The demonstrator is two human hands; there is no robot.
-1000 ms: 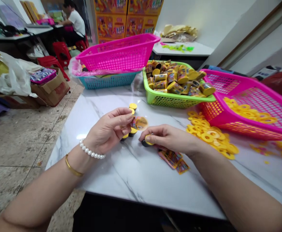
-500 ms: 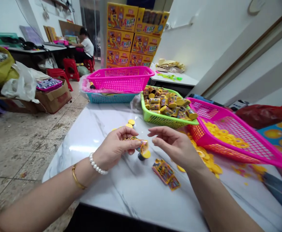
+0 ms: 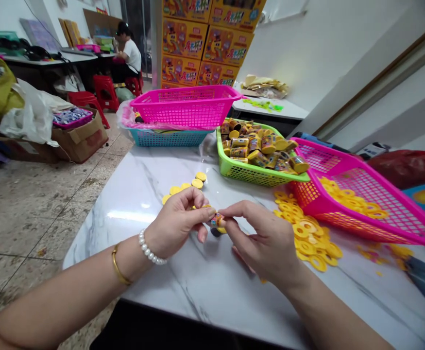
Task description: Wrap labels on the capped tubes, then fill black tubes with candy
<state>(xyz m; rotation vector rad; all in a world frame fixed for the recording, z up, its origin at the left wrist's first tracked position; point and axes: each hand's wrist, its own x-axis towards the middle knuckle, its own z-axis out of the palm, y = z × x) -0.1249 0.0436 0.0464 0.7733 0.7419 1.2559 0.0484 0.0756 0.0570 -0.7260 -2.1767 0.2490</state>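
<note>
My left hand (image 3: pixel 178 221), with a pearl bracelet and gold bangle at its wrist, pinches one end of a small colourful printed label (image 3: pixel 216 221). The thumb and forefinger of my right hand (image 3: pixel 265 238) close on the label's other end. Just under it, partly hidden, is a small dark cup (image 3: pixel 215 232) with a yellow lid. Beyond my left fingers, several yellow-lidded cups (image 3: pixel 196 183) stand on the marble-patterned table (image 3: pixel 154 301). Most of a pile of labels is covered by my right hand.
A green basket (image 3: pixel 259 176) of labelled cups stands behind my hands. To the right, yellow rings (image 3: pixel 309 238) lie beside a pink basket (image 3: pixel 390 204) holding more. Stacked baskets (image 3: pixel 183 109) and yellow cartons (image 3: pixel 201 43) are at the back. A person (image 3: pixel 130 53) sits far left.
My right hand has moved left and closed on the free end of the label, where before it was open and apart. It now covers most of the label pile.
</note>
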